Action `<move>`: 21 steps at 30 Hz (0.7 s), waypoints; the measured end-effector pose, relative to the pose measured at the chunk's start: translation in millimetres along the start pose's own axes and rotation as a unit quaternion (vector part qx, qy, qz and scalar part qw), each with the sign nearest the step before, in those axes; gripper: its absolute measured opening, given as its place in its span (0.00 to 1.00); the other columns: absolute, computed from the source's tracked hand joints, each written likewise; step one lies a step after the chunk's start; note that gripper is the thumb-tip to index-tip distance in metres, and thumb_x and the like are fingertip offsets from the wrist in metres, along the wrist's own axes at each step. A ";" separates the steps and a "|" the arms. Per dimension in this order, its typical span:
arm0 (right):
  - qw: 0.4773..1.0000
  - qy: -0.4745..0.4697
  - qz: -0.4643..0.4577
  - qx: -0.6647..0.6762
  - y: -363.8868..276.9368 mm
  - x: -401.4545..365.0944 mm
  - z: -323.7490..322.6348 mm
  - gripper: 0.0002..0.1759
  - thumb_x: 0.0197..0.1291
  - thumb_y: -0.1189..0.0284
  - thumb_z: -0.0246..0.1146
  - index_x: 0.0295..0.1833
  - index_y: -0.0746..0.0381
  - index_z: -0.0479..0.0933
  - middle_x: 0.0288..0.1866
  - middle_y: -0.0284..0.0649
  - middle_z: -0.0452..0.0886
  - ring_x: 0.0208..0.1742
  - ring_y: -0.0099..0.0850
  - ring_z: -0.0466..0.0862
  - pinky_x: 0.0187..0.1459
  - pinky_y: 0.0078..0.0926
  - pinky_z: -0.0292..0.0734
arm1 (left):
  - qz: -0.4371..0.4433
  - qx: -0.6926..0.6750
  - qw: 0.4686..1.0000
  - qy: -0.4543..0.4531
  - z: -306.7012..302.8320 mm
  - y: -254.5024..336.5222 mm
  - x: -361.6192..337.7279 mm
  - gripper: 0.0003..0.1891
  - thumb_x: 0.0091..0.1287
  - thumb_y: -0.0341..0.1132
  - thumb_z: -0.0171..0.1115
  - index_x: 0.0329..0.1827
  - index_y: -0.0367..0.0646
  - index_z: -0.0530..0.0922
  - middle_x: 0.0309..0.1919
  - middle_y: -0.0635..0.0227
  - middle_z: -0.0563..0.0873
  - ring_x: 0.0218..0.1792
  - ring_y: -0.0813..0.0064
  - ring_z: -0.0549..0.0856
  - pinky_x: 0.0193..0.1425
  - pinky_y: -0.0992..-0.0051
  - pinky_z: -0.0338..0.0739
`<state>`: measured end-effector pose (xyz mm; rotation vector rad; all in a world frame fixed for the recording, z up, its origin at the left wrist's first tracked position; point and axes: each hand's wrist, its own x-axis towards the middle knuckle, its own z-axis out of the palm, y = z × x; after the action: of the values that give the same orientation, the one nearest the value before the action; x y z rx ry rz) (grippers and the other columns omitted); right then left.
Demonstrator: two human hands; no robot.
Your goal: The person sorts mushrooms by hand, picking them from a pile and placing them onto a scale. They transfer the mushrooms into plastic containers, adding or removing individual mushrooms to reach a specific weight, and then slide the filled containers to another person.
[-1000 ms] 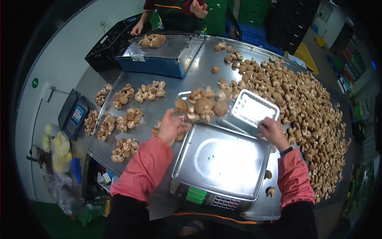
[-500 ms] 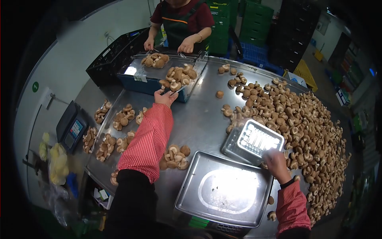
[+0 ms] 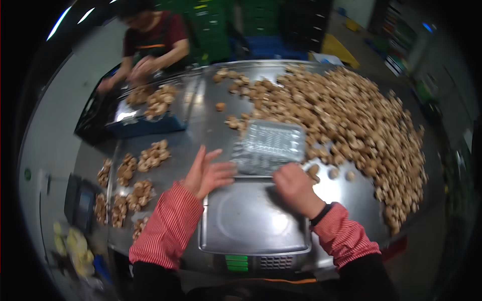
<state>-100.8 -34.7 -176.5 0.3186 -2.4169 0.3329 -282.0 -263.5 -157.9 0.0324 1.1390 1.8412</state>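
My left hand [image 3: 208,173] is open with its fingers spread, to the left of a stack of clear plastic trays [image 3: 275,143]. No object shows in it. My right hand [image 3: 297,188] is closed at the near right corner of the trays, apparently on a tray's edge; blur and the curled fingers hide the exact grip. The trays lie behind a weighing scale with a bare metal pan [image 3: 258,218], and my right hand is over the pan's far right corner. A large heap of shiitake mushrooms [image 3: 341,115] spreads behind and right of the trays.
Several small mushroom piles [image 3: 140,193] lie along the table's left side. A co-worker [image 3: 153,40] stands at the far left behind a blue bin [image 3: 145,128] with mushrooms on top. At the left edge stands a dark scale display [image 3: 80,203]. Yellow-green plastic bags [image 3: 78,248] hang below.
My left hand has left the mushrooms by the blue bin and come back beside the trays. The lifted tray is now lower, near the stack. The view has turned right, and the co-worker's hands have risen.
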 end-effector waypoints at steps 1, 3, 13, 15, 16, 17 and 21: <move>1.000 -0.006 -0.021 0.007 -12.7 -9.2 -4.9 0.11 0.46 0.75 0.62 0.38 0.64 0.74 0.36 0.41 0.75 0.38 0.38 0.79 0.41 0.34 0.76 | -0.021 0.012 0.999 -0.021 24.5 -9.6 -13.0 0.29 0.76 0.51 0.53 0.70 0.41 0.63 0.55 0.44 0.81 0.55 0.53 0.85 0.54 0.58 0.85; 0.999 -0.035 -0.027 0.025 -38.3 -27.8 -19.2 0.08 0.47 0.75 0.61 0.35 0.63 0.74 0.34 0.39 0.73 0.37 0.36 0.77 0.40 0.31 0.75 | -0.033 0.092 0.995 -0.037 46.7 -32.8 -14.5 0.26 0.76 0.46 0.53 0.70 0.41 0.63 0.52 0.46 0.83 0.53 0.56 0.86 0.51 0.62 0.86; 0.734 -0.109 0.554 0.378 20.2 -168.9 -111.1 0.26 0.59 0.64 0.70 0.60 0.62 0.73 0.33 0.39 0.80 0.28 0.29 0.79 0.32 0.27 0.74 | -0.046 0.440 0.835 -0.327 166.5 -167.3 50.6 0.30 0.71 0.40 0.62 0.73 0.42 0.64 0.54 0.54 0.84 0.55 0.64 0.84 0.60 0.69 0.77; 0.685 -0.043 0.592 0.423 42.9 -219.2 -117.7 0.18 0.65 0.71 0.63 0.59 0.62 0.73 0.28 0.33 0.78 0.24 0.21 0.77 0.27 0.22 0.73 | 0.113 0.644 0.692 -0.305 191.8 -173.1 83.9 0.40 0.62 0.45 0.71 0.75 0.41 0.62 0.54 0.50 0.83 0.58 0.57 0.82 0.63 0.66 0.74; 0.709 0.015 0.607 0.359 51.5 -240.2 -126.6 0.15 0.66 0.73 0.60 0.57 0.63 0.74 0.27 0.32 0.77 0.25 0.20 0.78 0.28 0.22 0.73 | 0.215 0.742 0.573 -0.275 196.8 -173.7 108.0 0.46 0.57 0.48 0.75 0.75 0.40 0.61 0.53 0.48 0.83 0.59 0.54 0.80 0.65 0.63 0.72; 0.741 0.062 0.627 0.234 70.2 -280.5 -124.8 0.13 0.66 0.74 0.58 0.55 0.63 0.74 0.29 0.41 0.80 0.27 0.32 0.81 0.31 0.31 0.76 | 0.213 0.785 0.516 -0.269 196.7 -170.0 131.0 0.56 0.48 0.50 0.80 0.79 0.45 0.56 0.59 0.42 0.78 0.66 0.48 0.73 0.69 0.59 0.68; 0.727 0.000 0.664 -0.177 109.4 -315.0 -149.2 0.10 0.67 0.74 0.53 0.52 0.62 0.71 0.33 0.54 0.83 0.32 0.52 0.84 0.34 0.48 0.76 | 0.086 0.952 0.268 -0.121 212.0 -183.5 175.2 0.64 0.44 0.49 0.82 0.82 0.58 0.46 0.71 0.38 0.63 0.70 0.42 0.66 0.69 0.53 0.68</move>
<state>188.1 159.7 -287.0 -1.6530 -2.1934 0.4268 -156.5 30.9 -240.7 1.7116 2.3047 -0.5978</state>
